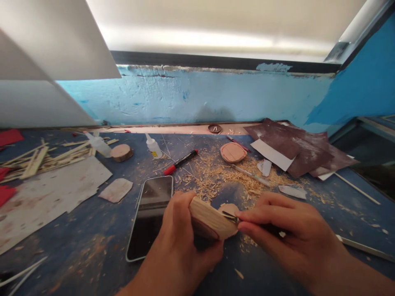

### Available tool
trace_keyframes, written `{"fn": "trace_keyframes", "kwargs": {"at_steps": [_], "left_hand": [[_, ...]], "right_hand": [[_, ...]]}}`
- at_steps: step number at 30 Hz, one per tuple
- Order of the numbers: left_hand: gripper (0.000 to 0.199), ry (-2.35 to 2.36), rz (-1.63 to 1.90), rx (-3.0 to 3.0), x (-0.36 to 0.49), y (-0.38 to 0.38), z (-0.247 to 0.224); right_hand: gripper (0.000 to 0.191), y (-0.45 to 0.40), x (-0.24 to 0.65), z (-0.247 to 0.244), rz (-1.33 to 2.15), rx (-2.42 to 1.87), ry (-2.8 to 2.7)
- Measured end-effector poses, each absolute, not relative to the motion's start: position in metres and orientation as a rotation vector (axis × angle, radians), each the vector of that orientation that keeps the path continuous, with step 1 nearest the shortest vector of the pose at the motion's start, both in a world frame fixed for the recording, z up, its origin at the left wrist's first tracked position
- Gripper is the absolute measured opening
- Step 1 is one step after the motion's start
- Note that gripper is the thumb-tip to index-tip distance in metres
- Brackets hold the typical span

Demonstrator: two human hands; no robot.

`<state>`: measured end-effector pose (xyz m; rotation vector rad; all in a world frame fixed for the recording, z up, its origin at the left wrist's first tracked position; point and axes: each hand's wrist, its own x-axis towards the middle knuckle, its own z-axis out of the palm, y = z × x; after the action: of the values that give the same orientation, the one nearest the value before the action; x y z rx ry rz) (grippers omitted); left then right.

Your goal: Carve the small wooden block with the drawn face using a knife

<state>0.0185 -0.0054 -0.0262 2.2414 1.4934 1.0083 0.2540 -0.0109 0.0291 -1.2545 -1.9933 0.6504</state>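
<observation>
Held on edge in my left hand is a thick, pale wooden piece with visible grain, my fingers and thumb closed around its sides. My right hand pinches a small metal tool with a dark, narrow tip. The tip meets the wood near its right end; my fingers hide the rest of the tool, so its exact kind is unclear. A pale rounded wooden part shows just behind; I cannot tell whether it is joined to the held piece. Wood shavings lie scattered around.
A phone lies beside my left hand. Beyond are a red-and-black marker, glue bottles, a marked wooden disc and a thin brush-like tool. Sandpaper sheets stand right; wood sticks and stained paper left.
</observation>
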Motion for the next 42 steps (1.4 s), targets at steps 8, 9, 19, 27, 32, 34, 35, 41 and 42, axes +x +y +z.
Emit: {"fn": "trace_keyframes", "kwargs": {"at_steps": [8,9,19,27,32,34,35,41,42], "left_hand": [[0.081,1.468,0.987,2.241,0.018,-0.007,-0.025],[0.082,1.465,0.99,2.246,0.018,-0.007,-0.026],[0.079,1.522,0.956,2.125,0.017,-0.001,-0.022],[0.08,1.51,0.989,2.2,0.017,-0.003,-0.023],[0.078,1.489,1.016,2.207,0.018,-0.004,-0.022],[0.077,1.485,1.016,2.205,0.018,-0.004,-0.023],[0.077,1.485,1.011,2.206,0.018,-0.004,-0.023],[0.077,1.5,0.998,2.193,0.019,-0.006,-0.023],[0.076,1.5,0.993,2.188,0.019,-0.005,-0.023]], "right_hand": [[0.014,-0.008,0.256,0.029,0.693,-1.223,-1.989],[0.015,-0.007,0.257,0.031,0.721,-1.24,-1.99],[0.013,-0.003,0.264,0.048,0.916,-1.326,-1.975],[0.015,-0.006,0.263,0.044,0.899,-1.358,-1.973],[0.016,-0.008,0.257,0.039,0.846,-1.312,-1.953],[0.013,-0.008,0.255,0.037,0.81,-1.299,-1.929],[0.012,-0.009,0.254,0.036,0.797,-1.297,-1.919],[0.011,-0.01,0.25,0.032,0.825,-1.327,-1.877],[0.011,-0.01,0.249,0.031,0.832,-1.333,-1.871]]}}
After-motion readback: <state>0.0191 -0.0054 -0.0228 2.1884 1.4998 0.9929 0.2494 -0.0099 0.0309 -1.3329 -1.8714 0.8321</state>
